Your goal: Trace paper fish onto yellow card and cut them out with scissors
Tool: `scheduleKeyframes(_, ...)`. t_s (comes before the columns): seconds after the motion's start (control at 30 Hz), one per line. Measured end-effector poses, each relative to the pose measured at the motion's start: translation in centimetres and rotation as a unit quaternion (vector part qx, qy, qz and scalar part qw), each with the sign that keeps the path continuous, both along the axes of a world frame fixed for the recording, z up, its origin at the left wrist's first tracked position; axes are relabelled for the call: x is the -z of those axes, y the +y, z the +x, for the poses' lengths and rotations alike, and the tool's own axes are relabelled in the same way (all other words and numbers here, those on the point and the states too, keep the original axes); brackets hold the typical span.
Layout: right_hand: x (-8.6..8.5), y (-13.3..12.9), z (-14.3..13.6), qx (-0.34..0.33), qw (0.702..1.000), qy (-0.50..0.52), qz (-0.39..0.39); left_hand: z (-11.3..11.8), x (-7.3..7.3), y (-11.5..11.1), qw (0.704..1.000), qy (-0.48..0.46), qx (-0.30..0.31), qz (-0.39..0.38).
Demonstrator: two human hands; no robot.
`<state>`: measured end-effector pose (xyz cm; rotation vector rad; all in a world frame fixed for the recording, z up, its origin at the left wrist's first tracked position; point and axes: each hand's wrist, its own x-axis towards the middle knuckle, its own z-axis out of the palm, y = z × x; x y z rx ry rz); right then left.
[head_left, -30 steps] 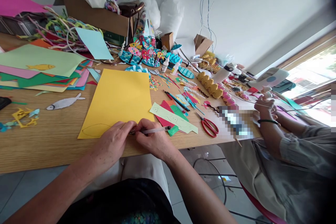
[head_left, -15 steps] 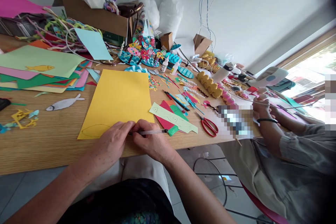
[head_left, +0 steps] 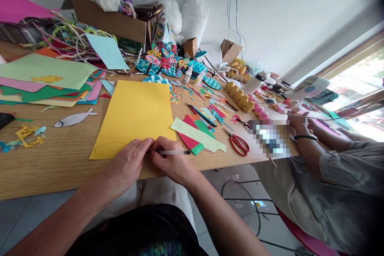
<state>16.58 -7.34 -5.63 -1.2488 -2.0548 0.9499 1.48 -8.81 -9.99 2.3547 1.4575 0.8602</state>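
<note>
A sheet of yellow paper lies at the table's front edge, with a pencil-thin fish outline drawn in its lower left corner. My left hand is closed over the sheet's lower edge, its fingertips meeting my right hand. What those fingertips pinch is mostly hidden. In my right hand is a pen with a clear barrel, held almost level, its dark end pointing right. The pen's tip is out of sight between the two hands. A pale green strip with drawn fish lies just beyond my right hand.
Red-handled scissors and coloured paper scraps lie to the right. On the left are a white paper fish and a stack of coloured sheets. Glue bottles stand behind. Another person's hands are at the far right.
Both hands stay together around the pen, which has hardly moved. The view has shifted very slightly; nothing else visibly differs on the table.
</note>
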Motion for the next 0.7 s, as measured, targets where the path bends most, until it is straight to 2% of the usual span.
scheduleKeyframes(0.4, -0.8, -0.1, 0.4, 0.006, 0.999, -0.003, -0.035, -0.1, -0.1, 0.0, 1.0, -0.006, 0.017, -0.018)
scheduleKeyframes(0.5, -0.7, 0.1, 0.9, 0.003, 0.999, 0.036, -0.034, 0.0, -0.4, 0.0, 0.999, -0.013, 0.012, -0.039)
scheduleKeyframes(0.63, -0.5, 0.3, 2.2, 0.082, 0.983, 0.163, -0.001, 0.0, -0.9, -0.1, 0.997, -0.029, 0.01, -0.071)
scheduleKeyframes(0.7, -0.3, 0.3, 2.8, 0.115, 0.977, 0.174, 0.031, 0.0, -1.2, -0.1, 0.995, -0.034, 0.007, -0.09)
